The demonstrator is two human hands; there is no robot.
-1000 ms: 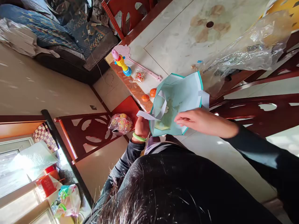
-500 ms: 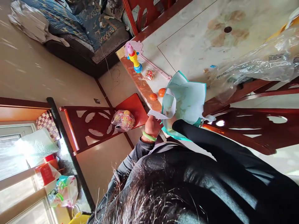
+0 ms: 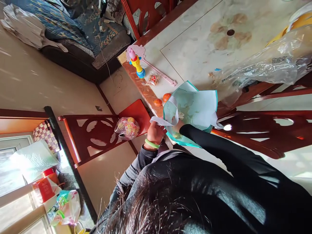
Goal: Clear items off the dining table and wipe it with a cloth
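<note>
A white tote bag [image 3: 197, 107] with teal edging stands open at the table's near edge. My left hand [image 3: 155, 134], with a pale green band at the wrist, is closed on the bag's white strap [image 3: 162, 121] beside the rim. Inside the bag mouth is my right hand [image 3: 177, 125]; the strap and bag wall hide most of its fingers, and I cannot see whether it holds anything. A small pale thing [image 3: 180, 115] shows near it in the bag. Just beyond the rim lie two orange fruits, one [image 3: 167, 97] touching or close to the bag, the other [image 3: 157, 102] nearer the table edge.
On the table [image 3: 185, 52] are a yellow, pink and blue toy [image 3: 137, 65], a pink fly swatter [image 3: 158, 69], a small packet [image 3: 153, 79] and clear plastic wrap [image 3: 273, 65]. A red chair [image 3: 136, 112] at left bears a filled plastic bag [image 3: 128, 128]. Another chair [image 3: 258, 130] stands right.
My right hand, hidden in the bag before, now shows partly near the strap, together with a pale thing. The bag mouth has shifted slightly; my left hand keeps its hold. The view has moved a little.
</note>
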